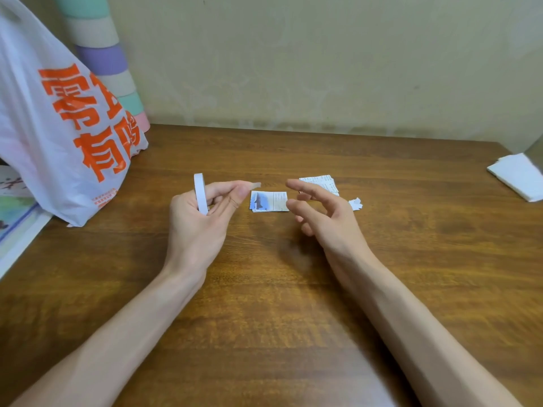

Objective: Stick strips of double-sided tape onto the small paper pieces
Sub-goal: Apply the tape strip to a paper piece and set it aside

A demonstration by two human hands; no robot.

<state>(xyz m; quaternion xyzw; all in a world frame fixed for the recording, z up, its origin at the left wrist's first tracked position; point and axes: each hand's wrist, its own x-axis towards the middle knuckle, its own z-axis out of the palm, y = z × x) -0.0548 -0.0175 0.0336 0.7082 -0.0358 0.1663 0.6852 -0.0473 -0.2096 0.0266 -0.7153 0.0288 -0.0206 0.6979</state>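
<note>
Head view: left hand [199, 224] grips tape roll [200, 191]; right hand [326, 214] spread; paper pieces [269, 201] between, well off table [293, 318] edges.

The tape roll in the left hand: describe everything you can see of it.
The tape roll is a narrow white ring, seen almost edge-on and standing upright. It looks paper-backed. The left hand grips its lower part, and the curled fingers hide that part, so only the upper arc shows. It is held left of the small paper pieces lying on the wooden table. No pulled-out strip can be made out.
</note>
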